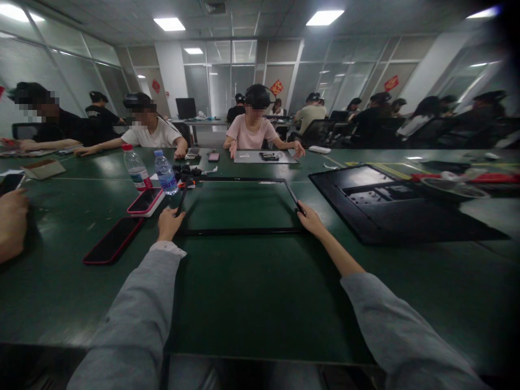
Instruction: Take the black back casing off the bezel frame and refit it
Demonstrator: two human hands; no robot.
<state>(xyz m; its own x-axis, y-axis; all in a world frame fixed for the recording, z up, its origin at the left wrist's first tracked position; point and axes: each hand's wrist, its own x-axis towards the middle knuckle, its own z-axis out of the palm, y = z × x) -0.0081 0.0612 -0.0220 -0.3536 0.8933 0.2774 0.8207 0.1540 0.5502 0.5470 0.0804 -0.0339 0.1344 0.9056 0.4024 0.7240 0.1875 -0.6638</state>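
- black frame (244, 231): a thin rectangular frame, empty in the middle, lying flat on the green table (252, 292) at the centre of the frame; the table surface shows through its opening.
- left hand (169, 223): centre left, fingers closed around the frame's left edge near its lower left corner; grey sleeve runs down to the lower left.
- right hand (311, 218): centre right, fingers pinching the frame's right edge near its lower right corner; grey sleeve runs down to the lower right.
- black phone with red case (114, 240): flat on the table, left of the left hand, apart from it.
- second phone (145, 201): in a pink-and-white case, just above the first, beside the frame's left side.
- two water bottles (164, 172): upright, upper left of the frame's far corner.
- black panel (390, 211): large flat piece on the right, well apart from the frame.
- another person's hand (12, 222): at the far left edge, resting on the table.
- seated people (252, 130): along the far side of the table, upper part of the picture.
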